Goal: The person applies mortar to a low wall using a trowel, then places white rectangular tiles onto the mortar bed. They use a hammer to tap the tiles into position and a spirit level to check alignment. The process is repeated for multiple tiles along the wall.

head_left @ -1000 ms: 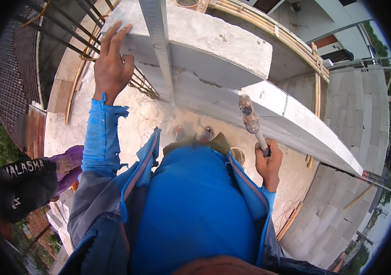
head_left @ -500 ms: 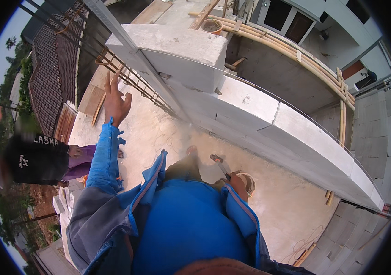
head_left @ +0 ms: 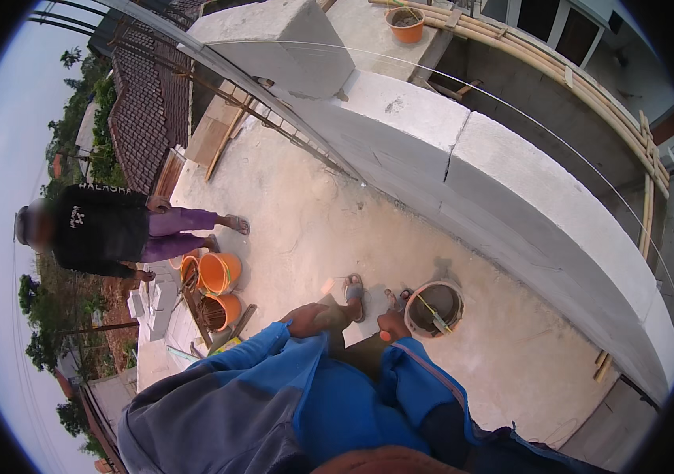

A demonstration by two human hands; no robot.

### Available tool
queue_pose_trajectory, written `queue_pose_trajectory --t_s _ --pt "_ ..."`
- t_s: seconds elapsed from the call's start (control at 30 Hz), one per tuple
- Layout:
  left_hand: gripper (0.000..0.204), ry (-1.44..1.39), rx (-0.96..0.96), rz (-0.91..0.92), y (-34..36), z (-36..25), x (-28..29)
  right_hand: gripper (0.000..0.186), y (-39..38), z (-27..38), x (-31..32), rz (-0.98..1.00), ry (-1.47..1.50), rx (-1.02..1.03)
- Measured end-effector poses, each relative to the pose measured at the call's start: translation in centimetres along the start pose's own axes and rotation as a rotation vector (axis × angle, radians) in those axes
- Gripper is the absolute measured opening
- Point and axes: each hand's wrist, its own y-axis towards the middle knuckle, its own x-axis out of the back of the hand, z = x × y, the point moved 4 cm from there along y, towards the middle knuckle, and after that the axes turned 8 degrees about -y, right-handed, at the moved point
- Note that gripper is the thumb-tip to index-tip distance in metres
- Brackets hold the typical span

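Observation:
My left hand (head_left: 304,320) hangs low by my olive trousers, near my left knee; its fingers are blurred and hard to make out. My right hand (head_left: 392,322) is closed beside my other leg, with an orange end (head_left: 387,336) showing at it, seemingly a tool's handle. Just right of that hand stands a round bucket (head_left: 461,306) of grey mortar, with a yellow-edged tool lying across it. In front of me runs a wall of pale lightweight blocks (head_left: 527,186). A larger block (head_left: 297,59) sits raised at its far left end.
A thin string line (head_left: 542,130) stretches above the wall. A metal upright (head_left: 218,59) and rebar rise at its left. Orange buckets (head_left: 221,272) and stacked blocks (head_left: 165,299) stand left, near a co-worker in black (head_left: 100,229). Bamboo poles (head_left: 503,43) edge the pit beyond.
My left hand has dropped from beside the rebar to my knee. My right hand has shifted slightly left and down. The view has swung, bringing the orange buckets and mortar bucket into sight.

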Motion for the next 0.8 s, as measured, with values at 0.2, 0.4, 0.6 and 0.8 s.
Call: queue_pose_trajectory --t_s 0.2,0.4,0.6,0.8 --pt "0.092 -0.889 0.554 0.117 4.0 4.8 -10.0 0.074 -11.1 11.1 2.8 -0.019 0.444 -0.037" --pt "0.010 -1.583 0.571 -0.329 12.6 11.5 -17.2 0.047 -13.4 11.4 -1.3 -0.050 0.748 0.007" --pt "0.011 -1.246 0.549 -0.235 17.7 20.5 -19.9 0.022 -13.6 -1.8 -3.1 -0.526 0.527 -0.244" --pt "0.033 -0.707 0.435 -0.158 20.9 25.0 -22.4 0.065 -5.4 -16.0 -3.1 -0.800 -0.176 -0.503"
